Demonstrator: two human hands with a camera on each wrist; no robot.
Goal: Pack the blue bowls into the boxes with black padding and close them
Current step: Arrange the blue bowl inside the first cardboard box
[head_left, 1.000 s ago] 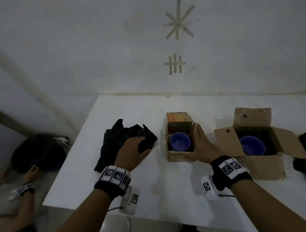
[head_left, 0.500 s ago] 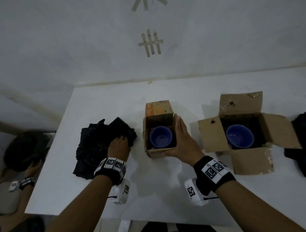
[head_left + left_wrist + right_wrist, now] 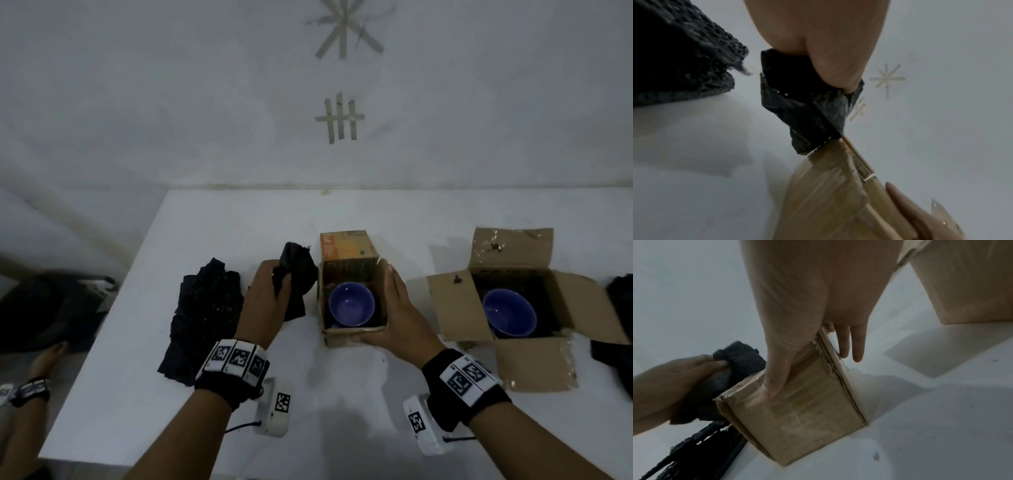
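Padding (image 3: 294, 270) lifted, pinched by left fingers (image 3: 711, 365), right fingers (image 3: 394, 291) flat on box (image 3: 346, 270), two boxed bowls (image 3: 351, 305) (image 3: 508, 315)

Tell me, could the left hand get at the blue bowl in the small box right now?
Probably yes. The left hand is beside the small box, whose top is open, so the blue bowl lies exposed. But it grips a black padding piece, which would get in its way.
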